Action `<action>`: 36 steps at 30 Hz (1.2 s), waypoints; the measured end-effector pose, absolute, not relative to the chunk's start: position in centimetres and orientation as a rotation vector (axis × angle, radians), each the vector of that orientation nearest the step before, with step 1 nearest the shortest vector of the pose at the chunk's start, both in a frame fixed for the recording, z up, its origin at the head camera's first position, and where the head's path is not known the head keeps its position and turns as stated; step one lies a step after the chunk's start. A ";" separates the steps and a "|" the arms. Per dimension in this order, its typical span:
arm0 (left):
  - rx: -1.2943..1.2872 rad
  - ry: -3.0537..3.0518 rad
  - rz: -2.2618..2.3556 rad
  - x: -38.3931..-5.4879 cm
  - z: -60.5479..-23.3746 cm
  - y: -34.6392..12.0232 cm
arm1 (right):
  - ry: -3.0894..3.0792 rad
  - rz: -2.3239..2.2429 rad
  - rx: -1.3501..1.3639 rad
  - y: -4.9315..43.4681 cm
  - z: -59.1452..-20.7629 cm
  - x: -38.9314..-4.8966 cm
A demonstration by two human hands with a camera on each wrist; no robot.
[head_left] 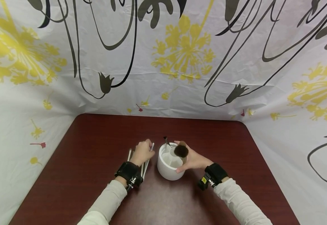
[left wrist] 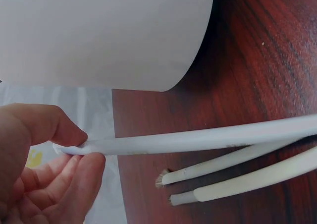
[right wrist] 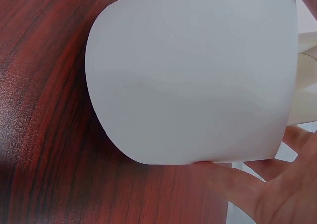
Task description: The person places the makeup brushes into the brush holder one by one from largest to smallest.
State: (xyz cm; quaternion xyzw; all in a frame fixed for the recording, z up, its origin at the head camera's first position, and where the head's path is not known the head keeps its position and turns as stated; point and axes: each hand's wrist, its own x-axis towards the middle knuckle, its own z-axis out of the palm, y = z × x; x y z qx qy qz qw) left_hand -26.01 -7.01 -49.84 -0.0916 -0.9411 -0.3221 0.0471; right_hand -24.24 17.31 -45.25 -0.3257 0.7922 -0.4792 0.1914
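Observation:
In the head view a round white brush holder (head_left: 170, 172) with inner compartments stands upright on the table. My right hand (head_left: 195, 160) grips it by its right side, thumb near the front rim. A makeup brush with a full dark head (head_left: 181, 151) and a slim brush (head_left: 165, 140) poke out of it, bristles up. Left of the holder, my left hand (head_left: 143, 153) pinches the end of a white makeup brush (left wrist: 198, 140) between thumb and fingers. Two pale-handled brushes with small bristle tips (left wrist: 252, 178) lie beneath it in the left wrist view.
The dark red wooden table (head_left: 110, 131) has rounded far corners. A white cloth (head_left: 141, 72) with yellow and grey plant prints hangs behind it and along both sides. Each wrist wears a black camera band (head_left: 216, 174).

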 end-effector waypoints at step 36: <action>-0.337 -2.595 -1.101 -26.1 -43.3 -7.6 | 2.204 -1.346 -0.917 17.4 -45.2 -24.3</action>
